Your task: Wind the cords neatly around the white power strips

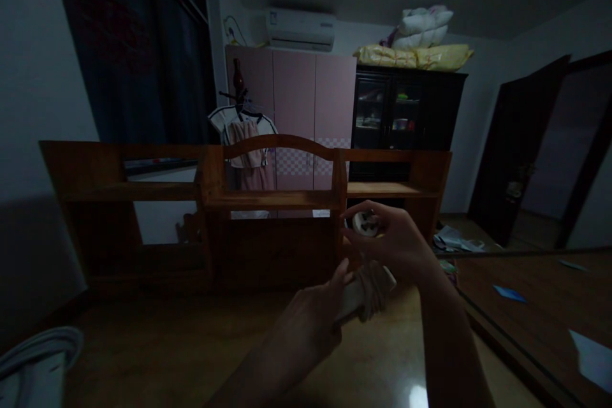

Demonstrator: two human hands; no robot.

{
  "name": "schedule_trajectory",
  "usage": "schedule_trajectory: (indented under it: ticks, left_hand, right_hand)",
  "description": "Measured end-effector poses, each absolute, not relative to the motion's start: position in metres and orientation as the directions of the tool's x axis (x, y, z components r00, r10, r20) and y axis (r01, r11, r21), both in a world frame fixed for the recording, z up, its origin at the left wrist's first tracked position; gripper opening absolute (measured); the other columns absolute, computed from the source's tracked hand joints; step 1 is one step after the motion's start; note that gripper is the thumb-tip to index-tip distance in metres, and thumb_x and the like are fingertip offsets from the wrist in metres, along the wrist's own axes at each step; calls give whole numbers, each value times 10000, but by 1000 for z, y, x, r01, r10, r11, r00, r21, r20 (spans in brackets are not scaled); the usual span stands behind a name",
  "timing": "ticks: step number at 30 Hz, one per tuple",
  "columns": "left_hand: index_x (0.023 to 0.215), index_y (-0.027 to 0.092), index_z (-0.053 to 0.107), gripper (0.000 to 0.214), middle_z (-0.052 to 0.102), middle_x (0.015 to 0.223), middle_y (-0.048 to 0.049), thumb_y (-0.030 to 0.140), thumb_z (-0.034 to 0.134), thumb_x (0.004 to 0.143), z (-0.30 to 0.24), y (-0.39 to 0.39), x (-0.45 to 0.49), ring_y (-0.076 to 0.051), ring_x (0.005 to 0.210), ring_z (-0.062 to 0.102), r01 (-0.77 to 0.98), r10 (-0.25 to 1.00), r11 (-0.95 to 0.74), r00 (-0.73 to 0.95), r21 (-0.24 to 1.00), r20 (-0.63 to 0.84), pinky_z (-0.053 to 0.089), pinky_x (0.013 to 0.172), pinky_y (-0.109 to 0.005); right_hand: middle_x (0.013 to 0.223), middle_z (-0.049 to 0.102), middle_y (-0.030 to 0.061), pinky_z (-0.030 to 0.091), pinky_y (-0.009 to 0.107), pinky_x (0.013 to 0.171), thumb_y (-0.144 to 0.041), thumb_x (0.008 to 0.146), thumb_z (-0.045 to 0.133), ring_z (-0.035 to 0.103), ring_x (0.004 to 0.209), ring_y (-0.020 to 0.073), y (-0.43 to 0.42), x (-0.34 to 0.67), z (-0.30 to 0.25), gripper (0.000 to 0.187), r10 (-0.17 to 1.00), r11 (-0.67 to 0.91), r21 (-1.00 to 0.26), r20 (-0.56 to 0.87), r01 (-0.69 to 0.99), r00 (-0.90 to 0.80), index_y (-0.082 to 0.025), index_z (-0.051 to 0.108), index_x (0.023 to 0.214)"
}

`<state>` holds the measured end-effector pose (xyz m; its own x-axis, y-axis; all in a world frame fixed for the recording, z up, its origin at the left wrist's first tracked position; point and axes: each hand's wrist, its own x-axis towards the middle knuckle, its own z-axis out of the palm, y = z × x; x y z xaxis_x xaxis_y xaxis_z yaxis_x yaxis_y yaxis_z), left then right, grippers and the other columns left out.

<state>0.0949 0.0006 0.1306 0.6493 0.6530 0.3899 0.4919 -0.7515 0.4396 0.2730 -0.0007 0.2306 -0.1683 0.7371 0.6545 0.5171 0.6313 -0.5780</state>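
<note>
My left hand [318, 309] is closed round a pale, long, flat block that looks like a power strip [351, 299]. A light cord [375, 290] is wound in several turns about its far end. Just above, my right hand [399, 239] holds a round white plug [367, 223] between thumb and fingers, its face with dark prongs turned towards me. The plug is apart from the strip; whether the cord runs up to it is hard to see in the dim light. Both hands are held in front of a low wooden shelf unit [277, 199].
Beyond the shelf unit stand a pink wardrobe [294, 95] and a black cabinet [433, 115]. A wooden board surface [535, 319] with papers lies at the right. A white object with coiled cable [48, 341] sits at lower left. An open door [516, 146] is far right.
</note>
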Motion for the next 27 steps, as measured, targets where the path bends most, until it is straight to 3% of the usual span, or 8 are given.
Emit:
schedule_trajectory:
  ticks: [4, 13, 19, 22, 27]
  left_hand:
    - [1275, 306, 425, 731, 650, 1124, 0, -16, 426, 619, 148, -15, 97, -191, 943, 642, 463, 596, -795, 716, 392, 364, 488, 762, -280]
    - [1233, 234, 419, 514, 631, 1130, -48, 14, 453, 769, 144, -11, 107, -218, 962, 626, 588, 568, -807, 753, 48, 332, 521, 784, -329]
    - [1274, 201, 403, 478, 646, 1032, -53, 28, 428, 829, 145, -5, 104, -222, 899, 623, 605, 531, -794, 738, -59, 416, 530, 761, -350]
    - [1392, 205, 254, 616, 635, 1095, -74, 34, 437, 830, 144, -5, 104, -230, 923, 622, 598, 523, -801, 699, 1, 487, 530, 771, -370]
    - [1448, 280, 108, 825, 578, 1271, -74, 62, 536, 778, 137, -10, 111, -231, 1026, 621, 500, 587, -799, 526, 334, 616, 514, 854, -372]
  right_hand:
    - [684, 564, -26, 368, 198, 526, -434, 754, 710, 490, 599, 98, 5, 288, 232, 287, 766, 632, -608, 585, 481, -267, -163, 642, 814]
    - [633, 501, -36, 334, 205, 502, -485, 714, 724, 434, 577, 95, 31, 286, 217, 346, 820, 573, -661, 462, 485, -338, -160, 609, 729]
    - [639, 496, -35, 316, 218, 515, -487, 729, 707, 419, 583, 99, 37, 300, 216, 329, 813, 574, -610, 505, 547, -290, -167, 629, 718]
    - [616, 466, -40, 295, 221, 501, -513, 761, 660, 394, 556, 92, 43, 304, 212, 365, 848, 530, -680, 431, 507, -309, -160, 602, 689]
    - [558, 410, -57, 285, 222, 471, -576, 778, 606, 348, 500, 82, 56, 308, 206, 437, 908, 373, -834, 239, 406, -345, -162, 539, 654]
